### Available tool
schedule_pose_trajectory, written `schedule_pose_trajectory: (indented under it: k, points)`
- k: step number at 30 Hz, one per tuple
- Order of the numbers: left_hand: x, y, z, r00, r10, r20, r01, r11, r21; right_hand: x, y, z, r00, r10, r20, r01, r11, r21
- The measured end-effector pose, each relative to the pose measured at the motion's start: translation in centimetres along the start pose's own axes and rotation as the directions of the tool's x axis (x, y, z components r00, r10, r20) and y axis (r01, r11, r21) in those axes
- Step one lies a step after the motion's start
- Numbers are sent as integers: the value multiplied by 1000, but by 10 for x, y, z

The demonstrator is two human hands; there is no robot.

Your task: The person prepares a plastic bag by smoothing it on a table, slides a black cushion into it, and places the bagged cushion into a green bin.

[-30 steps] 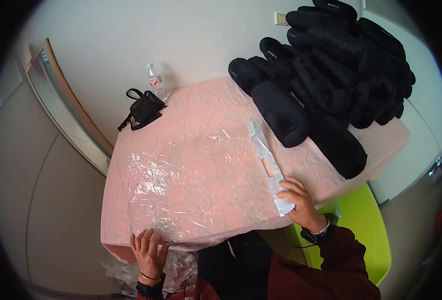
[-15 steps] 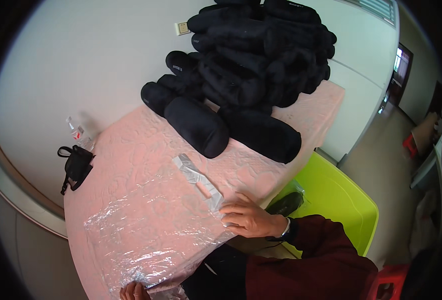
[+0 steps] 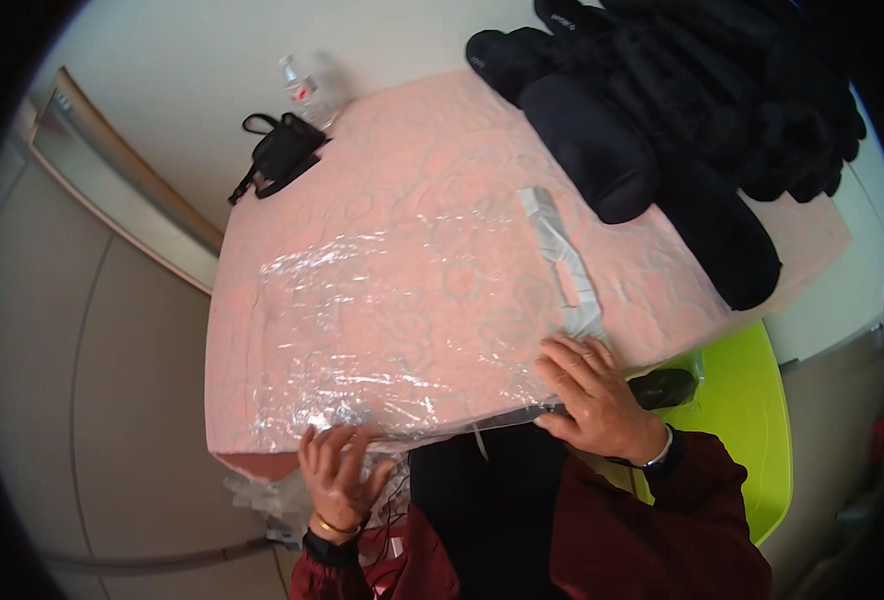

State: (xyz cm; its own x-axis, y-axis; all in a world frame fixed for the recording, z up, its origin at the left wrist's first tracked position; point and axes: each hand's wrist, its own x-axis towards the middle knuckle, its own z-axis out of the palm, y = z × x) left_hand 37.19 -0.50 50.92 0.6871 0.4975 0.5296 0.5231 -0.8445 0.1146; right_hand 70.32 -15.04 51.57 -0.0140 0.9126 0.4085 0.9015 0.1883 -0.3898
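A clear plastic bag [image 3: 362,330] lies flat on the pink tablecloth [image 3: 432,130], its surface glinting. Along its right end runs a whitish strip with a cut-out slot [image 3: 554,240], like a carry handle. My left hand [image 3: 340,475] rests its extended fingers on the bag's near left edge, thumb apart. The fingers of my right hand [image 3: 602,405] lie stretched out at the near end of the strip, by the table's front edge. Neither hand is gripping anything that I can see.
Black plush cushion-like rolls [image 3: 722,100] are heaped at the back right. A black strapped pouch [image 3: 284,155] and a clear bottle [image 3: 305,92] sit at the back left. Below the right edge stands a lime-green bin [image 3: 752,440] with a dark bagged item [image 3: 667,388] in it.
The view has swung left, so the table contents appear farther right. My left hand now shows fully, fingers spread on the bag's near edge; my right hand stays by the strip.
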Motion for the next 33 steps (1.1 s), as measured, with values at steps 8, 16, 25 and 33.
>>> schedule_pose_trajectory:
  k: [8, 16, 25, 33]
  points:
    - [68, 99, 66, 985, 173, -19, -168, 914, -370, 24, 5, 24, 993, -78, 86, 85, 993, -79]
    - [66, 86, 77, 976, 76, 206, -25, 970, -243, 36, -16, 18, 970, -18, 242, 47, 992, -114]
    - [11, -47, 7, 943, -186, 275, 157, 980, 122, 29, -7, 14, 955, 4, 296, 51, 983, -178]
    - [-38, -118, -25, 900, -384, 204, 340, 914, 222, 30, -9, 16, 972, -71, 222, 106, 983, -151]
